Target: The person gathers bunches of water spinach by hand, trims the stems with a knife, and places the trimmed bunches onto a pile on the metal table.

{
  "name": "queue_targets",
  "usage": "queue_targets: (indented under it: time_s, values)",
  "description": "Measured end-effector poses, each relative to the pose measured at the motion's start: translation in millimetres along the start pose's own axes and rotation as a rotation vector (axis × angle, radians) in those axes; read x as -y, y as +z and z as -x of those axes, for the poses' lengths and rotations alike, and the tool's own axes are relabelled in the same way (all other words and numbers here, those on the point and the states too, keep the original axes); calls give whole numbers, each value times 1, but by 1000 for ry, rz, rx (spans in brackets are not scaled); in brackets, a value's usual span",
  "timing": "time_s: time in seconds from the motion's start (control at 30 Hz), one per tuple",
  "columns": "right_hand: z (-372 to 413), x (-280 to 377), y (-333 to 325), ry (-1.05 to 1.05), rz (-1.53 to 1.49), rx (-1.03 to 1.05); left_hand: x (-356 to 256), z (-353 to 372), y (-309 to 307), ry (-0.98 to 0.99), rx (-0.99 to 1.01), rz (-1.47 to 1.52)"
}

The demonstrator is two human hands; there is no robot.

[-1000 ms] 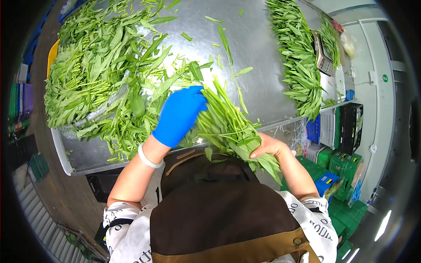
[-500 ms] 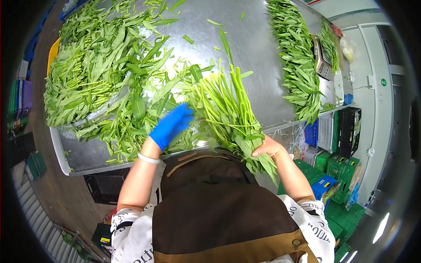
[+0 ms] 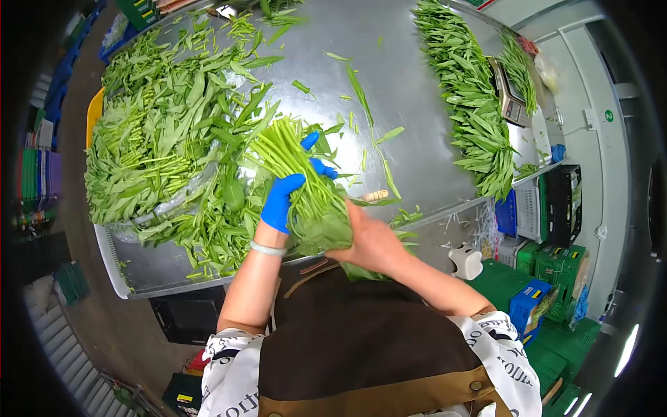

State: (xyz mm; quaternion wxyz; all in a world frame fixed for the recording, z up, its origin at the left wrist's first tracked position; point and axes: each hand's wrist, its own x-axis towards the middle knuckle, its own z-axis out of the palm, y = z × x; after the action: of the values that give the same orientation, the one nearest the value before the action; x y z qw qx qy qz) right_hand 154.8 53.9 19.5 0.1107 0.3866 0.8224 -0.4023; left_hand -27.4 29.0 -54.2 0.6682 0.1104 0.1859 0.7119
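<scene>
Between my two hands is a bunch of water spinach, its pale cut stems pointing up and left and its leaves toward my apron. My left hand, in a blue glove, is closed around the stems, with thumb and fingers on either side. Bare, my right hand grips the leafy end near the table's front edge. A large heap of loose water spinach lies to the left on the metal table. Just beyond my right hand is a small wooden handle; what it belongs to is hidden.
A long row of bunched greens runs along the table's right side. Beside it stands a scale with more greens on it. Green crates and a blue box sit below at right. Stem scraps dot the tabletop.
My left hand has come from beside the bunch to close around its stems. The bunch and my right hand have moved left, and the wooden handle now shows.
</scene>
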Motion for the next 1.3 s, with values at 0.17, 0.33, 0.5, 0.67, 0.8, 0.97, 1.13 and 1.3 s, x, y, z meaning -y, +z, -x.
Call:
queue_targets:
  time_s: [0.17, 0.33, 0.5, 0.67, 0.8, 0.97, 1.13, 1.3]
  values:
    - [-6, -19, -17, -237, -366, -83, -43, -2, -10, -26, -27, -32]
    - [-27, -22, -63, -443, -262, -472, -101, -5, 18, -299, -5, -285]
    - [-34, 25, -56, -401, -399, -463, -74, 16, 41, -629, -16, -302]
    - [-27, 9, -52, -675, 69, -712, -27, 38, 22, -600, -83, -48]
    - [-28, -7, -46, -721, 151, -526, -21, 37, 23, -544, -77, -4]
    - [-32, 3, -43, -633, -42, -563, -23, 34, 11, -485, -46, -144]
    - [-40, -1, -30, -530, -193, -397, -15, 30, -8, -296, 125, -825]
    - [-38, -2, -38, -605, -78, -535, -17, 35, -14, -454, -8, 11]
